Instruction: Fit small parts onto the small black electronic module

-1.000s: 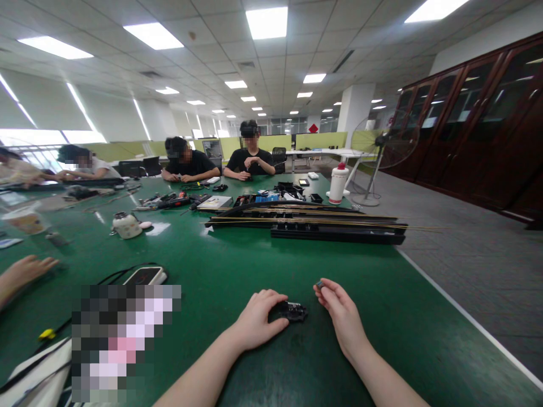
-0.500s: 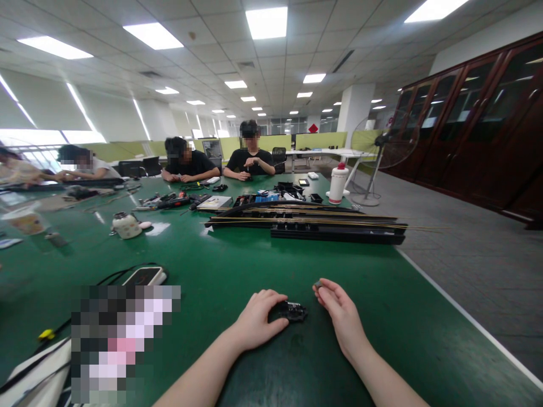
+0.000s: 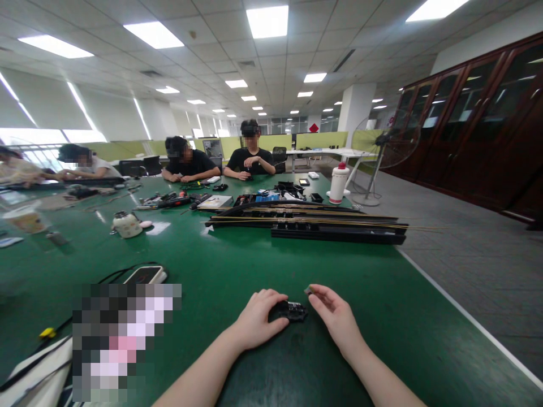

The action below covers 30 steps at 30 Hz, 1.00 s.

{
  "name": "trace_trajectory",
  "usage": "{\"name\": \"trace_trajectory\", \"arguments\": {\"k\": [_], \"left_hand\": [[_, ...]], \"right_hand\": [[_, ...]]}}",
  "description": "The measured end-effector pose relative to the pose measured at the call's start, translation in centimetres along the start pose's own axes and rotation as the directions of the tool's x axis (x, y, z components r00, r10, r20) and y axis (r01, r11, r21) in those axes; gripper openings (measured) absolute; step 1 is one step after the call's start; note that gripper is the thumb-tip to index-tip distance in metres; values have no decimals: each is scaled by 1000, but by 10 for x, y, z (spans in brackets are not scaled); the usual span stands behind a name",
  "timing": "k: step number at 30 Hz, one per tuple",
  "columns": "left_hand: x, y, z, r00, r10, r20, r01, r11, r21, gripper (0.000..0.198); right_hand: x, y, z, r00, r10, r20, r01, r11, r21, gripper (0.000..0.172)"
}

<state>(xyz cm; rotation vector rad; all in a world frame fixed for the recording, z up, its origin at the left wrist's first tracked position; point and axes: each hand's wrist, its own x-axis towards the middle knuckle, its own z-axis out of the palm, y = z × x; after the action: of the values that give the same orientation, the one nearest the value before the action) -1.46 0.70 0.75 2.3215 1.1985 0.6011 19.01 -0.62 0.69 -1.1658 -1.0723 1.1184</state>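
On the green table in front of me lies a small black plastic housing [image 3: 296, 311], with metallic or light-coloured parts showing on its upper side. My left hand [image 3: 259, 315] is closed around the left end of it, thumb on the near side and fingers on the far side. Pinched in the fingertips of my right hand [image 3: 335, 316] is a small grey piece [image 3: 308, 290], too small to name. It hovers just above and beyond the right end of the housing, apart from it.
Black strips with thin brass-coloured rods [image 3: 335, 230] lie across the table ahead. A white bottle with a red cap [image 3: 338, 185] stands behind them. To the left are a phone-like device [image 3: 146, 276] with a cable and a small pot [image 3: 127, 225]. Several people sit farther off.
My right hand has moved left, bringing the small grey piece closer to the black housing. My left hand and the housing have stayed in place.
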Motion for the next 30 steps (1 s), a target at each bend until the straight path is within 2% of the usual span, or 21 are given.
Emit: {"name": "trace_trajectory", "arguments": {"k": [5, 10, 14, 18, 21, 24, 30], "left_hand": [[0, -1, 0, 1000, 3, -5, -3, 1000, 1, 40], [0, -3, 2, 1000, 15, -14, -15, 1000, 4, 38], [0, -5, 3, 1000, 26, -15, -26, 1000, 8, 39], [0, -6, 5, 999, 30, -22, -30, 999, 18, 39], [0, -7, 6, 999, 27, -32, -26, 999, 21, 39], [0, -9, 6, 999, 20, -45, -20, 1000, 6, 42], [0, -10, 5, 999, -1, -51, -1, 998, -57, 46]], "right_hand": [[-4, 3, 1, 993, -66, 98, 86, 972, -219, 30], [-10, 1, 3, 962, -163, 219, 229, 919, -321, 18], [-12, 2, 5, 921, -187, 342, 337, 823, -457, 18], [-13, 1, 4, 898, -161, 410, 392, 716, -577, 20], [-15, -1, 3, 896, -119, 427, 391, 667, -634, 29], [-15, -3, 2, 913, -90, 397, 349, 677, -648, 40], [-16, -4, 0, 929, -94, 357, 313, 713, -628, 41]]}}
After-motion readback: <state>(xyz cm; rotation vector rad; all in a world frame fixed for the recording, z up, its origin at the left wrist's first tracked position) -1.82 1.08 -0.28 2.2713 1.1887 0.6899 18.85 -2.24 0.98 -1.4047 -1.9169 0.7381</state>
